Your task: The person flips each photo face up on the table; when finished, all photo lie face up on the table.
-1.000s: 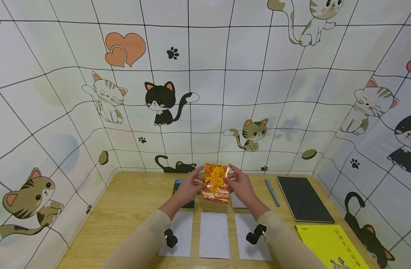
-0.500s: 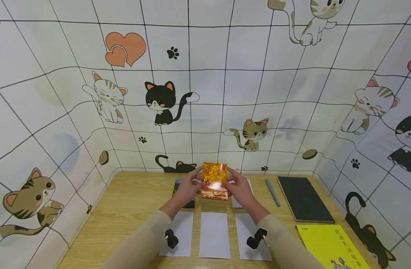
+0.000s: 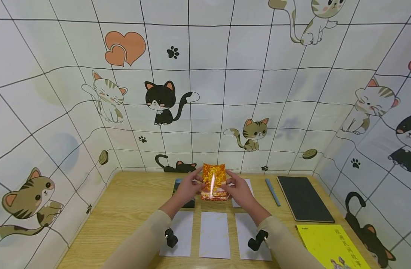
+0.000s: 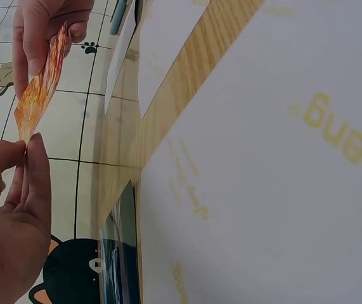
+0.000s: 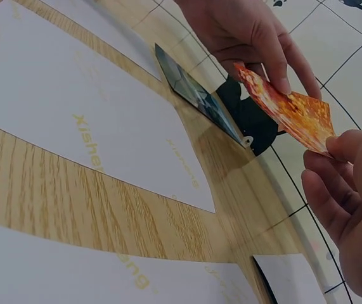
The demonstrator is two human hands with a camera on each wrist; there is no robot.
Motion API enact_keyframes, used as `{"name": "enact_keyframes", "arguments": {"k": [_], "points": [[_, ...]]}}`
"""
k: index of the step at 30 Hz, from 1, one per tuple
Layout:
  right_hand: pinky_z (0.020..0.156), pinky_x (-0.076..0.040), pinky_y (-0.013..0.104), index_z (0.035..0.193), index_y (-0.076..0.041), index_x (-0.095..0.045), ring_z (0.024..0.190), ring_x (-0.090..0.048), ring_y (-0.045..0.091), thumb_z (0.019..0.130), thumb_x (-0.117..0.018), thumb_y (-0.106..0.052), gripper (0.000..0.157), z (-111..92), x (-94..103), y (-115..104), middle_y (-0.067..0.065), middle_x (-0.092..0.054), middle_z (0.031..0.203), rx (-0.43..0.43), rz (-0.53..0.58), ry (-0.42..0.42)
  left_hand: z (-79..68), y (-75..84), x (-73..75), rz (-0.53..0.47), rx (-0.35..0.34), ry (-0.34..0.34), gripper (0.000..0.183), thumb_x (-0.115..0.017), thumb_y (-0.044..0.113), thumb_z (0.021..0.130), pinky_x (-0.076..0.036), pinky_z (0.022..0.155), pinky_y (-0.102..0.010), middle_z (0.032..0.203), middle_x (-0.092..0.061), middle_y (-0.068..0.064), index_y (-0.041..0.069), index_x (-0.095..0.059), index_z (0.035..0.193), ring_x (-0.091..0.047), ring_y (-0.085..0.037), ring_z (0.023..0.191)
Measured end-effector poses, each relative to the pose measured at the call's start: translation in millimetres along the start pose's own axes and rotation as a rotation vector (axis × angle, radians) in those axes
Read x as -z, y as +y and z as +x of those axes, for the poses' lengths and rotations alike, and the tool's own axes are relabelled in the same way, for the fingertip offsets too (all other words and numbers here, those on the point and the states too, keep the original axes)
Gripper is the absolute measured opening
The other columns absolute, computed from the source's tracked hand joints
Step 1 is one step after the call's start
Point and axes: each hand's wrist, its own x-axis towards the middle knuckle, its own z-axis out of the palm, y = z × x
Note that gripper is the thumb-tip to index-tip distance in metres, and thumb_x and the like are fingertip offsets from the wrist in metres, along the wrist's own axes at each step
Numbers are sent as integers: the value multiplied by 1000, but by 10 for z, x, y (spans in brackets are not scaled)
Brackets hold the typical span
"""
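Between both hands, a glossy photo print [image 3: 214, 178] in orange and gold is held up above the back of the table, a bright streak of glare down its front. My left hand [image 3: 188, 188] pinches its left edge between thumb and fingers. The opposite edge is pinched by my right hand [image 3: 238, 188]. Both wrist views show the print [image 4: 40, 98] slightly bowed. Behind my left hand lies a dark blue-green photo [image 5: 200, 101], partly covered in the head view. A white card [image 3: 249, 185] lies partly hidden behind my right hand.
Three white sheets [image 3: 214, 235] with faint yellow lettering lie in a row nearer the front of the wooden table [image 3: 124, 209]. At right are a blue pen [image 3: 272, 192], a black notebook [image 3: 304, 199] and a yellow book [image 3: 330, 244]. A cat-print cloth [image 3: 205, 93] encloses the table.
The print has shifted a little left, and its glare has turned from a horizontal patch into an upright streak. Both hands keep their pinch; the right has moved slightly left with it.
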Motion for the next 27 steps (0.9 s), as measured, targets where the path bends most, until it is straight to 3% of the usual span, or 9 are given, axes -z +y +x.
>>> {"name": "enact_keyframes", "arguments": {"k": [3, 13, 20, 27], "points": [[65, -65, 53, 171, -9, -42, 75, -73, 30, 107, -76, -12, 73, -6, 1, 13, 21, -70, 118, -12, -14, -11, -4, -22, 22, 14, 7, -36, 80, -71, -2, 105, -65, 83, -59, 120, -63, -14, 19, -36, 174, -71, -21, 88], [67, -64, 45, 174, -7, -33, 71, -71, 27, 108, -73, -8, 77, -37, 35, 42, 19, -62, 120, -54, -52, -103, 10, -93, 69, 142, 56, -149, 93, -74, -7, 101, -66, 81, -41, 127, -60, -18, 9, -22, 177, -75, -24, 94], [65, -63, 41, 175, -2, -26, 75, -69, 27, 108, -68, -3, 79, -30, 11, 76, 21, -60, 119, -69, -83, -153, -7, -65, 60, 260, 70, -159, 90, -78, 1, 101, -65, 81, -40, 132, -63, -20, 4, -27, 174, -73, -23, 93], [58, -49, 34, 175, -1, -24, 68, -56, 18, 105, -68, 2, 82, -41, -25, 103, 20, -58, 115, -123, -38, -173, -3, -91, 64, 328, 104, -149, 88, -79, 4, 101, -62, 83, -40, 134, -65, -17, 5, -30, 174, -71, -20, 97]]}}
